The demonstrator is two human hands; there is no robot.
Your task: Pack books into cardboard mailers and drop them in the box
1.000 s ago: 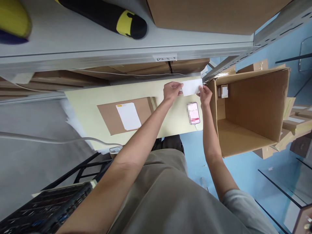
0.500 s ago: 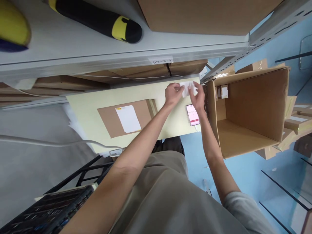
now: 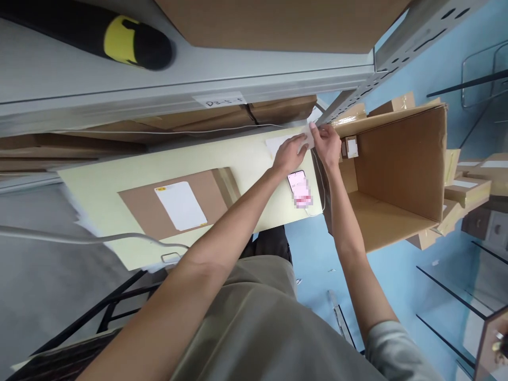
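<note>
Thin white labels or paper slips (image 3: pixel 275 145) lie at the back right of the pale tabletop (image 3: pixel 246 153), partly under my left hand (image 3: pixel 290 155). My left hand holds the white piece there, its fingers close together over it. My right hand (image 3: pixel 327 144) pinches the right end of a white slip (image 3: pixel 308 138) between thumb and fingers, at the table's back right corner. Whether this is one sheet or two, I cannot tell. Just in front of my hands lies a phone (image 3: pixel 298 185) with a lit pink-white screen. A flat cardboard box (image 3: pixel 138 203) with a white label (image 3: pixel 180 205) rests to the left.
A large open carton (image 3: pixel 400 159) stands right of the table, with small boxes (image 3: pixel 350 147) inside. Over the table's back runs a grey metal shelf (image 3: pixel 273 71) bearing a black-and-yellow handle (image 3: pixel 135 45). A white cable (image 3: pixel 323 185) trails beside the phone. Behind the carton, more boxes (image 3: pixel 468 190) are piled.
My view has shifted, so the table sits further left. The hands have moved apart slightly, the left lower onto the tabletop, the right pinching the slip's far end. A white sheet now shows left of them.
</note>
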